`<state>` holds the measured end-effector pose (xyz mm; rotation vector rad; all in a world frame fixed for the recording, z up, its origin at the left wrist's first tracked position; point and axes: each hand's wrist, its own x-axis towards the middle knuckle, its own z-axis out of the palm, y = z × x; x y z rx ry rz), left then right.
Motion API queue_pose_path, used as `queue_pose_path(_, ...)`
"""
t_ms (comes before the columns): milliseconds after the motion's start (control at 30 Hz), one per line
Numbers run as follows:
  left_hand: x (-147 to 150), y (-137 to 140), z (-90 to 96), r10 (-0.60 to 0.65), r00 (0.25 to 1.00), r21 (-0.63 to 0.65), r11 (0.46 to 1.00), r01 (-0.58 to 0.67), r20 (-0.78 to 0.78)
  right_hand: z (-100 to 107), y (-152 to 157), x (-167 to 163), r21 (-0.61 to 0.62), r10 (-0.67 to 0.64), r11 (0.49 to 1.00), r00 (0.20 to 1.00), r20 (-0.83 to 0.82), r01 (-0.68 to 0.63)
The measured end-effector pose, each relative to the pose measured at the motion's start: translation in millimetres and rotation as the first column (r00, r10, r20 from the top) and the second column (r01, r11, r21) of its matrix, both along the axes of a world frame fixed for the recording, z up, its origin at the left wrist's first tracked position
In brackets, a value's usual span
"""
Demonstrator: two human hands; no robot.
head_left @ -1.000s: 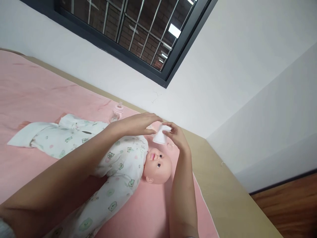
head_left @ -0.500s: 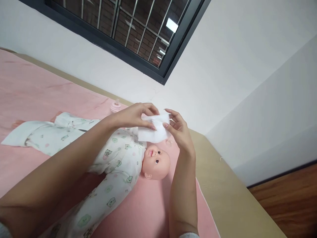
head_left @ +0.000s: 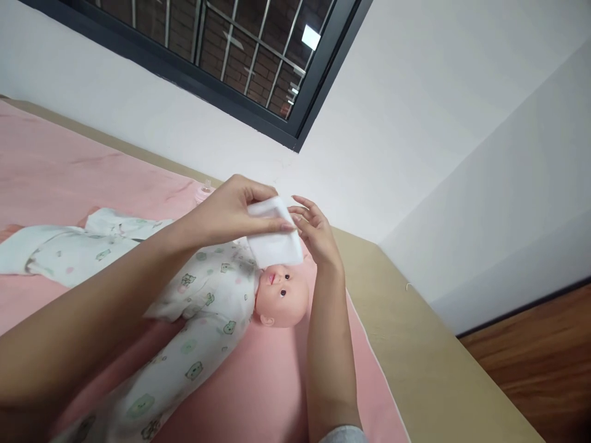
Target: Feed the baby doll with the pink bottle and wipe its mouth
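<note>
My left hand [head_left: 247, 209] pinches a folded white cloth [head_left: 277, 246] between the thumb in front and the fingers behind. The cloth is in the air above the head of a baby doll [head_left: 284, 301]. At the cloth's right edge is my right hand [head_left: 316, 234], its fingers apart and its thumb close to the left thumb tip; whether it touches the cloth I cannot tell. The doll lies on its back in white pyjamas [head_left: 203, 307] with green bear prints, and my left forearm crosses over its body.
A pink mat [head_left: 240, 381] lies under the doll on a wood-coloured tabletop [head_left: 392, 320]. Behind my left hand stands a small pink baby bottle [head_left: 203, 192], partly hidden. A white wall [head_left: 332, 172] with a dark-framed barred window [head_left: 295, 126] rises at the back.
The cloth has turned and looks more compactly folded. My right hand's fingers have loosened from its right side, while my left thumb has slid over towards that edge. The view has shifted slightly.
</note>
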<state>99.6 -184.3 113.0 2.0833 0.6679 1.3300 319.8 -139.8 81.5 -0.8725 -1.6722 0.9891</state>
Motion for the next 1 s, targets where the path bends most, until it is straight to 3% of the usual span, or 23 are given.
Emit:
queue_pose_path(133,-2,-5,-18.6,-0.049,0.956,-0.057,0.998,0.034,-0.29,-23,26,16,-0.119,-0.029,0.993,0.997,-0.072,0.02)
queue_pose_path(300,0,6,-55.3,-0.111,0.874,-0.148,0.988,0.045,-0.473,-66,56,34,-0.328,-0.153,0.937,0.985,-0.076,0.12)
queue_pose_path(533,14,9,-76.2,-0.009,0.792,-0.036,0.999,-0.016,-0.61,-122,70,46,-0.488,-0.208,0.861,0.974,-0.086,0.141)
queue_pose_path(667,18,9,-80.6,0.026,0.756,0.037,0.999,-0.002,-0.654,-136,74,47,-0.532,-0.214,0.837,0.971,-0.107,0.126)
queue_pose_path(1000,15,10,-73.7,0.074,0.706,0.118,0.993,0.013,-0.704,-144,75,55,-0.524,-0.197,0.85,0.959,-0.204,0.063)
